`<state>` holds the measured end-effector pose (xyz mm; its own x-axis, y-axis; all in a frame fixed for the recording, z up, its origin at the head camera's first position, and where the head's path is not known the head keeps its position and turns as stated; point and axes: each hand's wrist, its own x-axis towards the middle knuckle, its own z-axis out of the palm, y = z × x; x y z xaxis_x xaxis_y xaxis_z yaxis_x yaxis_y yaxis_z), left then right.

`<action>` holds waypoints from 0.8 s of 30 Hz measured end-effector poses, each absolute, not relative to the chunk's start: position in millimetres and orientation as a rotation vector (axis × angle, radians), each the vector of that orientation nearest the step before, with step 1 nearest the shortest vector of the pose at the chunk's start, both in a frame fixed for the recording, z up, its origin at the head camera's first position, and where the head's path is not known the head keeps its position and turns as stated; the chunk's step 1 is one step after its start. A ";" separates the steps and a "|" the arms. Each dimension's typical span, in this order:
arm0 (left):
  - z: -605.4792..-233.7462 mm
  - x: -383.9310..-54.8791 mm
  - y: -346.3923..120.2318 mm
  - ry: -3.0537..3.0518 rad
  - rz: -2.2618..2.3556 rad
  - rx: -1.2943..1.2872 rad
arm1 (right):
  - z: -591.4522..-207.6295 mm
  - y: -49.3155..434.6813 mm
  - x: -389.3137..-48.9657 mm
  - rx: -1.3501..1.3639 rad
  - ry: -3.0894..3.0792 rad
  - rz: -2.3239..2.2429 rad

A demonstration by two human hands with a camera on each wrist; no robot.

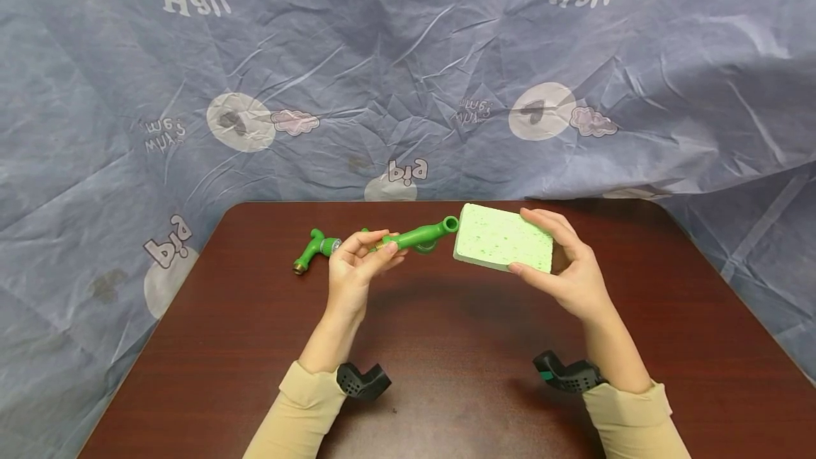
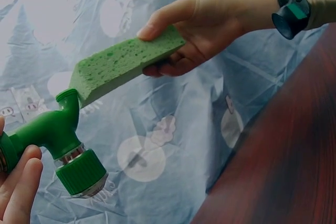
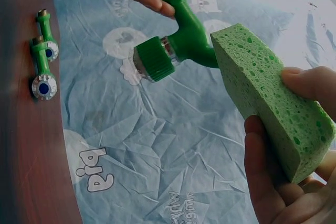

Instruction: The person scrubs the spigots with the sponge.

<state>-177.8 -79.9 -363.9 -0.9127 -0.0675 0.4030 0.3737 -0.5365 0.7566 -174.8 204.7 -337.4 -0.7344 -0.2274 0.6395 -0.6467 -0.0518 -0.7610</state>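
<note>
My left hand (image 1: 358, 261) pinches a green faucet (image 1: 417, 236) around its threaded brass end, holding it above the table. Its spout mouth points toward the sponge, and a ribbed green knob (image 2: 81, 172) hangs off its body in the left wrist view. In my right hand (image 1: 571, 269) is a pale green, pored sponge (image 1: 500, 238), gripped by its right end between thumb and fingers. The sponge's left edge comes right up to the spout mouth; in the right wrist view the sponge (image 3: 268, 93) overlaps the spout tip.
Two more green faucets lie on the dark red-brown table (image 1: 446, 346), both seen in the right wrist view: one faucet (image 3: 45, 24) beside another faucet (image 3: 41, 61). My left hand partly covers them in the head view. A wrinkled blue-grey printed cloth (image 1: 408, 76) hangs behind the table.
</note>
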 end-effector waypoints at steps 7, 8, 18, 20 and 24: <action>-382.7 -190.4 -81.1 -1.332 -2.458 -0.602 | -338.5 205.3 -175.4 0.916 -1.947 1.856; -382.2 -190.0 -81.1 -1.335 -2.464 -0.595 | -338.3 205.3 -175.4 0.911 -1.951 1.856; -359.3 -173.4 -78.9 -1.363 -2.542 -0.498 | -340.5 203.2 -178.0 0.917 -1.946 1.843; -359.5 -173.4 -78.8 -1.347 -2.544 -0.490 | -340.7 202.5 -177.4 0.928 -1.968 1.830; -360.1 -173.6 -78.6 -1.344 -2.532 -0.478 | -340.1 203.6 -175.6 0.952 -1.997 1.806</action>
